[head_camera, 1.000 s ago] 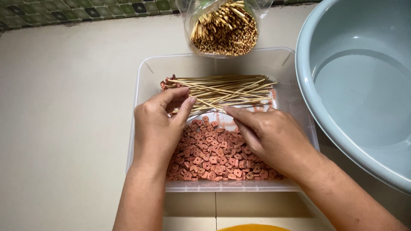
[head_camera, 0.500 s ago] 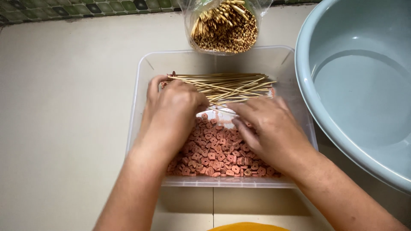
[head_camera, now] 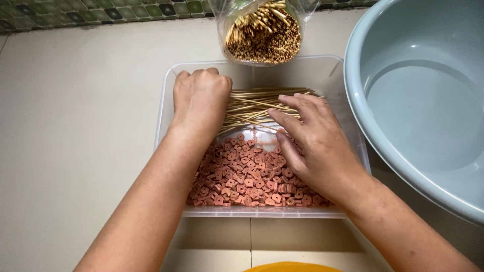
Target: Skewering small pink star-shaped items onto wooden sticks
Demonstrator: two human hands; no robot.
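Head view: the clear rectangular plastic tub (head_camera: 169, 100) sits on the beige tiled floor (head_camera: 75, 126). The left hand (head_camera: 201, 100) is closed in a fist over one end of the thin wooden skewers (head_camera: 254, 103) lying in the tub. The right hand (head_camera: 310, 138) lies flat, fingers spread, on the skewers and the small pink heart-shaped pieces (head_camera: 242, 176). A clear bag of wooden sticks (head_camera: 264, 32) borders the tub's far side; a large grey-blue plastic basin (head_camera: 418, 100) stands just beside it at right.

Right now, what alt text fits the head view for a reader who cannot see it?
Two bare hands work in a clear plastic tub: the left hand closes over a bundle of thin wooden skewers, and the right hand rests open on them above small pink-red sliced pieces. A bag of sticks and a grey basin sit nearby.
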